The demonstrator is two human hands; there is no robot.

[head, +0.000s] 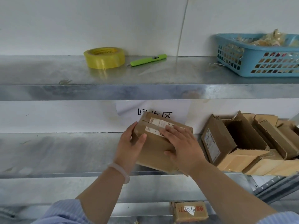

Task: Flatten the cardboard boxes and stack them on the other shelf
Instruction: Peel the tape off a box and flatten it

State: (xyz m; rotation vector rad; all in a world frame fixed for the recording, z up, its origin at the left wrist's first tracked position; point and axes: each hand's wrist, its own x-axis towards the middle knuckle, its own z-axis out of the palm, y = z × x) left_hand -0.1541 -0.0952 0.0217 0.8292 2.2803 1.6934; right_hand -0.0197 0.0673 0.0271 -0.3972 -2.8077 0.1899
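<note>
We held the taped cardboard box [153, 152] on the middle shelf [56, 152], its near edge at the shelf's front lip. Our left hand [131, 143] gripped its left edge (thumb on top). Our right hand [182, 146] lay flat, fingers straight, pressing its top. Bare shelf lay to the left, and open cartons [242, 143] stood near on the right.

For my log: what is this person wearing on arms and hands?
The left hand and right hand are ungloved. A pale, milky bangle circles the left wrist. The left sleeve and right sleeve are light blue, ending near the elbows.
</note>
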